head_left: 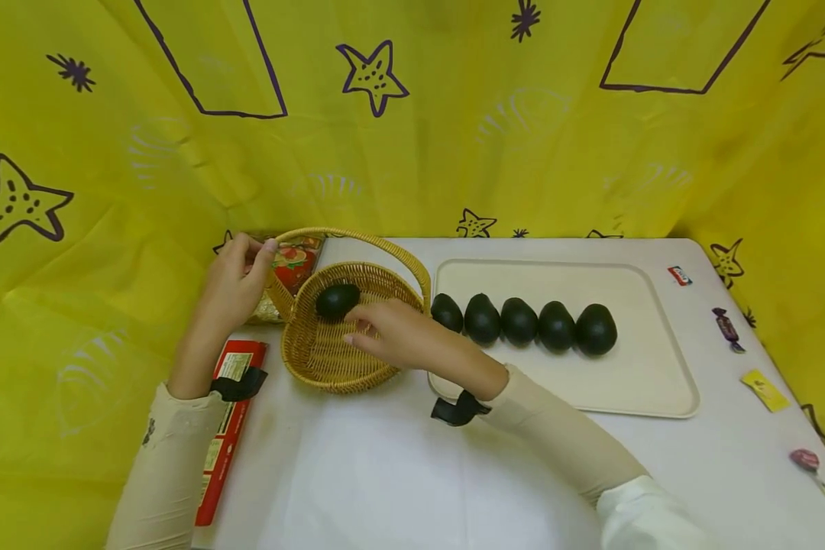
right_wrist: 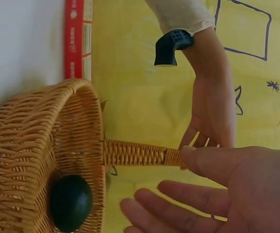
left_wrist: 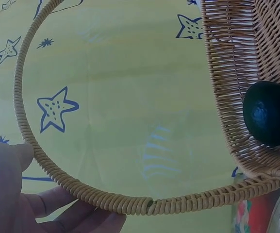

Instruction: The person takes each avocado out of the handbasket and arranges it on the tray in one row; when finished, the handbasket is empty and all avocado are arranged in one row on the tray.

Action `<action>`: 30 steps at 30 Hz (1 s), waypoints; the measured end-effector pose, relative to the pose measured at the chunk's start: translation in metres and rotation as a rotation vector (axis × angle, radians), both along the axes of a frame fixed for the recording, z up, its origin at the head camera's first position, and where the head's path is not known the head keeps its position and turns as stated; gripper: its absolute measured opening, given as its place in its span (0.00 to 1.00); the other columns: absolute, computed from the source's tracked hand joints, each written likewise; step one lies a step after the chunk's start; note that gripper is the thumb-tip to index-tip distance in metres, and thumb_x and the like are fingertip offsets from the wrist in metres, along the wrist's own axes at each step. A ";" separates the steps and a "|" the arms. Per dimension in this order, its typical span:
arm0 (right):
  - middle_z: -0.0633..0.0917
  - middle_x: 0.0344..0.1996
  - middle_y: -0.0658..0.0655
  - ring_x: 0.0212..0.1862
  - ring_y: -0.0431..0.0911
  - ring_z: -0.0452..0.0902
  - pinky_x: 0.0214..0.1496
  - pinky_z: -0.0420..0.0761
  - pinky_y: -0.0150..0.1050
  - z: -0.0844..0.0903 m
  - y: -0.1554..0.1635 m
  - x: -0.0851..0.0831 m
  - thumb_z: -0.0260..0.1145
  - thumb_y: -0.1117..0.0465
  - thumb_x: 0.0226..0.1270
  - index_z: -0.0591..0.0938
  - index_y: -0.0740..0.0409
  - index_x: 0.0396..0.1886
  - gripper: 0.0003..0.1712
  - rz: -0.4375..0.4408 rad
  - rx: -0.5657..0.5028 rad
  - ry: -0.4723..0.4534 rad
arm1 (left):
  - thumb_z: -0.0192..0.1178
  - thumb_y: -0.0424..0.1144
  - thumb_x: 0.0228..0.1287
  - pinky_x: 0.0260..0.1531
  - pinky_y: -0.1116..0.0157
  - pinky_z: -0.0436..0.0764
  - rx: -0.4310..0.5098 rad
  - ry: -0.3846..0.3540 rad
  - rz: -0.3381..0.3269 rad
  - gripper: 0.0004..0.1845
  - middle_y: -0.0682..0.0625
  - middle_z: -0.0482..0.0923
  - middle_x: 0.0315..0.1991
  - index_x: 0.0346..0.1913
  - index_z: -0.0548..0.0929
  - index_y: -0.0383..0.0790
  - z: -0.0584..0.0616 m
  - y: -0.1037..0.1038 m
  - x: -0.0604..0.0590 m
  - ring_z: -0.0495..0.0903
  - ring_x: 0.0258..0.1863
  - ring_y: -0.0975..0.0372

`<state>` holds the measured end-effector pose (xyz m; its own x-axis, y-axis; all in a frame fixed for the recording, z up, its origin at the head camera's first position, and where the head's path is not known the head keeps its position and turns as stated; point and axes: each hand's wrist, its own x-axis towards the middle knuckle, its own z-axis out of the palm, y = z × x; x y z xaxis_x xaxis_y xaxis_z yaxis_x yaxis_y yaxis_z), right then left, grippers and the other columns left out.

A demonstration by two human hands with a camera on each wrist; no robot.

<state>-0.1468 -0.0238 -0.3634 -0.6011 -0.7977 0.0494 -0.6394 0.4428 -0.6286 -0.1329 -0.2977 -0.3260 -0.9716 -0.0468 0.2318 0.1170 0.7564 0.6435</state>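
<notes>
A wicker basket (head_left: pixel 316 359) with an arched handle (left_wrist: pixel 101 199) stands on the left part of the table. One dark green avocado (head_left: pixel 338 301) lies inside it, against the far left side. My left hand (head_left: pixel 232 276) holds the handle at its left side, thumb on one side and fingers on the other. Over the basket's right half hovers my right hand (head_left: pixel 393 330), close to the avocado. In the right wrist view its fingers (right_wrist: pixel 173 208) are spread and relaxed with nothing between them. A row of several avocados (head_left: pixel 519 321) lies on the cream tray (head_left: pixel 646 382).
Left of the basket lies a long red package (head_left: pixel 228 451), and a red and gold packet (head_left: pixel 297 260) sits behind it. Along the right edge are a small red wrapper (head_left: pixel 679 276), a purple candy (head_left: pixel 728 330), a yellow packet (head_left: pixel 765 390) and a lollipop (head_left: pixel 806 460).
</notes>
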 end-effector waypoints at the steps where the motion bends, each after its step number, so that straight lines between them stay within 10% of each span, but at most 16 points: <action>1: 0.88 0.57 0.63 0.58 0.54 0.86 0.61 0.84 0.45 0.001 -0.005 -0.002 0.64 0.53 0.82 0.82 0.67 0.65 0.25 -0.010 0.018 -0.006 | 0.44 0.57 0.85 0.51 0.48 0.72 0.002 0.002 -0.001 0.29 0.33 0.75 0.53 0.53 0.74 0.28 0.000 0.000 0.000 0.75 0.51 0.43; 14: 0.81 0.69 0.62 0.70 0.54 0.77 0.70 0.78 0.47 -0.003 -0.060 -0.041 0.62 0.45 0.82 0.75 0.63 0.73 0.33 -0.107 0.373 -0.086 | 0.44 0.57 0.86 0.50 0.47 0.72 0.006 0.002 0.001 0.28 0.34 0.75 0.53 0.52 0.74 0.29 -0.003 -0.002 -0.002 0.75 0.52 0.43; 23: 0.71 0.77 0.63 0.75 0.56 0.71 0.75 0.73 0.51 -0.030 -0.085 -0.062 0.65 0.46 0.79 0.48 0.54 0.88 0.51 -0.232 0.427 -0.224 | 0.43 0.57 0.85 0.49 0.48 0.71 0.006 -0.018 -0.003 0.29 0.34 0.74 0.54 0.54 0.74 0.29 0.000 0.000 -0.003 0.74 0.51 0.44; 30: 0.69 0.79 0.60 0.76 0.57 0.70 0.74 0.73 0.56 -0.035 -0.092 -0.070 0.66 0.41 0.77 0.52 0.50 0.87 0.51 -0.243 0.491 -0.260 | 0.43 0.57 0.86 0.52 0.45 0.72 0.018 -0.022 0.002 0.31 0.33 0.74 0.55 0.55 0.74 0.27 0.002 0.001 0.000 0.74 0.53 0.42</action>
